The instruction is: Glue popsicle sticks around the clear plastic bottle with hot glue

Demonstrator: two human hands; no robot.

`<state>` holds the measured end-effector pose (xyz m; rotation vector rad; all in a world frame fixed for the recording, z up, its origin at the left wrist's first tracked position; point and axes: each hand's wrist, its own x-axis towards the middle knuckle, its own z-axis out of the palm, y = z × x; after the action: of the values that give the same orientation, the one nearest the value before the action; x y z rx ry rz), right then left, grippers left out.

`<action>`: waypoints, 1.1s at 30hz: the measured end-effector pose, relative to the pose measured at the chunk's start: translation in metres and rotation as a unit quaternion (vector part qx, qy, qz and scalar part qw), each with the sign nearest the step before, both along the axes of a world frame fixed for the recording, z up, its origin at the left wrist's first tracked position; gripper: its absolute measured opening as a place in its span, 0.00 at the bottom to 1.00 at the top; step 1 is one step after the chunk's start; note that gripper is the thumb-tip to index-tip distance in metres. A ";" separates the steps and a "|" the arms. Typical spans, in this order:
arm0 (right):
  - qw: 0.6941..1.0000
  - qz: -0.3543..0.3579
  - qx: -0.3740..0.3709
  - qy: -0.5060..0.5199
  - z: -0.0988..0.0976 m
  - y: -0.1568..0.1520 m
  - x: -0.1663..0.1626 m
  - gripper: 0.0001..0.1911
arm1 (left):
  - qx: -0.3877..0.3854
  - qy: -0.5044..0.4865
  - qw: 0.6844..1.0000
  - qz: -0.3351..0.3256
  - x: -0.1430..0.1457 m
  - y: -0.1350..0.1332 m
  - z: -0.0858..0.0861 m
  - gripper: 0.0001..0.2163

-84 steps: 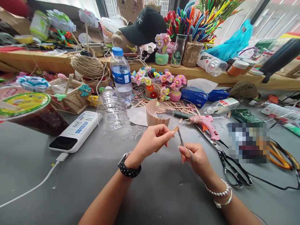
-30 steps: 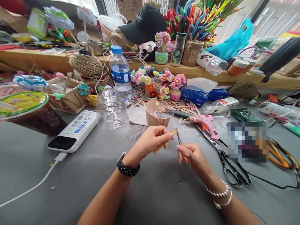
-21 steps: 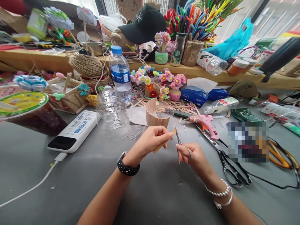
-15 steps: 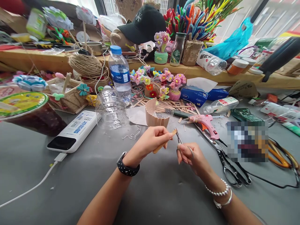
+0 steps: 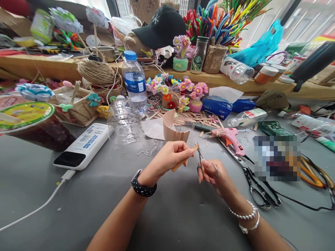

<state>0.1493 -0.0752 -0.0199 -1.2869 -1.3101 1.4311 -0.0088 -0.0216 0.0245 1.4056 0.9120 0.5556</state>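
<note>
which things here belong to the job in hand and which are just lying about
Belongs to the job:
wooden craft stick, in left hand
small metal scissors, in right hand
probably the stick-sided cup, loose craft sticks and pink glue gun

Apparently just lying about:
white power bank
blue-capped water bottle
black baseball cap

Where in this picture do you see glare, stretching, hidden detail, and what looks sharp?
Head view, top right: the window is bright and washed out. Head view, left edge: the drink cup looks stretched and leaning. Head view, right: a pixelated patch hides something beside the orange handles. Head view, centre: the left hand and right hand look fairly sharp.
</note>
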 end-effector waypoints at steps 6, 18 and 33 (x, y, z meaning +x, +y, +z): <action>0.998 -0.008 0.023 -0.063 0.001 -0.001 -0.001 0.26 | -0.002 0.005 1.000 0.003 -0.001 0.000 0.001 0.12; 0.994 -0.020 0.046 -0.096 0.005 -0.003 -0.002 0.26 | 0.001 0.010 1.000 -0.008 -0.002 -0.001 0.004 0.12; 0.997 -0.008 0.040 -0.067 0.002 -0.003 -0.001 0.27 | -0.011 0.004 1.000 -0.020 -0.003 -0.001 0.004 0.13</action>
<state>0.1487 -0.0781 -0.0178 -1.3555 -1.4285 1.2864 -0.0113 -0.0231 0.0290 1.4049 0.8918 0.5088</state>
